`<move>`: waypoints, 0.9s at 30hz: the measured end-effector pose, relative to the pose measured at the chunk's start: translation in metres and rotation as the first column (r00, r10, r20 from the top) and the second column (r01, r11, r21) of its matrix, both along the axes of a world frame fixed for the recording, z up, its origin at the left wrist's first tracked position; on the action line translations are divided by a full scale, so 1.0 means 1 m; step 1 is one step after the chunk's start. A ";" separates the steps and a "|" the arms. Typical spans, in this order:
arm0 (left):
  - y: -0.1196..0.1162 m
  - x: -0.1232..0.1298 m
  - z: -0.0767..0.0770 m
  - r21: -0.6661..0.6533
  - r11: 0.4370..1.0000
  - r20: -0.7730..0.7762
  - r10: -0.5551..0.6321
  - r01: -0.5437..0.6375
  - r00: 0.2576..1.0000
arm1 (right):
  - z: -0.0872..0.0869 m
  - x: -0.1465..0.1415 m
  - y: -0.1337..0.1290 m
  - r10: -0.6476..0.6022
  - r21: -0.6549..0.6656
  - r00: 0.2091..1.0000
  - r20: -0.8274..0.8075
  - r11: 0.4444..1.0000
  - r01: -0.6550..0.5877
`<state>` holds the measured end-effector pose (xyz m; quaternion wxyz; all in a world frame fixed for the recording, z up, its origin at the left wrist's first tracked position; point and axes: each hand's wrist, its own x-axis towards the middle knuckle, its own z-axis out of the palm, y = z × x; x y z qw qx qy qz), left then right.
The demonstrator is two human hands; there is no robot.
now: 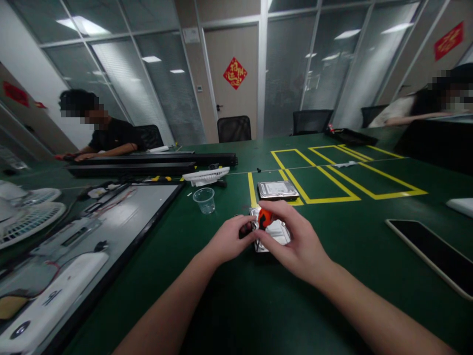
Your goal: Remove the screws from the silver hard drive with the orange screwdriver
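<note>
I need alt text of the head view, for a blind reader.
The right hand holds an orange-and-black screwdriver over a hard drive on a green table, the left hand close beside it. Beyond are a second hard drive and a clear plastic cup.

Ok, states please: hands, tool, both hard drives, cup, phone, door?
Right hand: closed on the tool
Left hand: fingers bent by the tool, grip unclear
Orange-black tool: held, tip hidden
Near hard drive: flat, partly covered by hands
Far hard drive: flat
Clear cup: upright
Phone: flat, screen dark
Door: shut
</note>
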<state>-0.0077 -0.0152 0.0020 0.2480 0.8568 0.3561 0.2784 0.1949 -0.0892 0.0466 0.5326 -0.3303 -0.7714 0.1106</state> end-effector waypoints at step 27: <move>0.001 -0.001 -0.002 -0.012 1.000 0.019 0.009 -0.008 1.000 | 0.001 0.000 0.001 0.017 0.025 0.999 0.030 1.000 -0.017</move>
